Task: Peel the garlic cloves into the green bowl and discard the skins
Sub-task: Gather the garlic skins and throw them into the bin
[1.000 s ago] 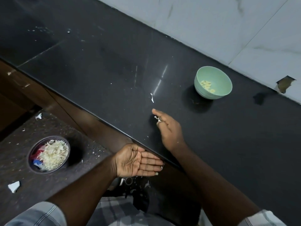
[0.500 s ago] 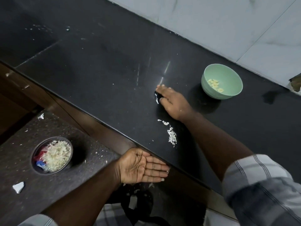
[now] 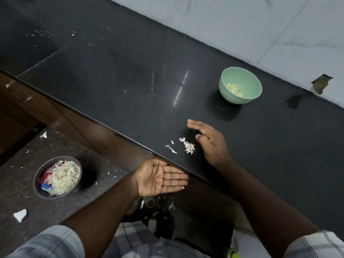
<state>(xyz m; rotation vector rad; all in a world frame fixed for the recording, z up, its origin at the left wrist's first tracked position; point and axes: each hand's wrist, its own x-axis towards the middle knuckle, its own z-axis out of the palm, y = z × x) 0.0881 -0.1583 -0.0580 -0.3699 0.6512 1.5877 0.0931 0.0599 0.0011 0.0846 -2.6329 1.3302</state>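
Right hand [image 3: 208, 142] flat-fingered, edge-on upon black polished stone bench [image 3: 115, 75], just right of small heap of white papery garlic skins [image 3: 189, 147]. Left hand [image 3: 160, 178] palm-up, fingers straight, empty, against bench edge below heap. Pale green round bowl [image 3: 249, 86] with peeled cloves [image 3: 233, 89] beyond right hand, apart.

the scene is dim and cool-toned, the black bench [image 3: 130, 75] swallowing most of the light. two thin white glare streaks lie on the bench to the left of the green bowl [image 3: 240, 85], reflected from a source overhead. the bowl casts a soft dark shadow in front of it, toward the viewer. the fingers [image 3: 193, 125] of the right hand [image 3: 210, 142], nearer than the bowl, are smeared by motion blur. straight edges bow slightly toward the frame borders, and the sleeves at the bottom are soft.
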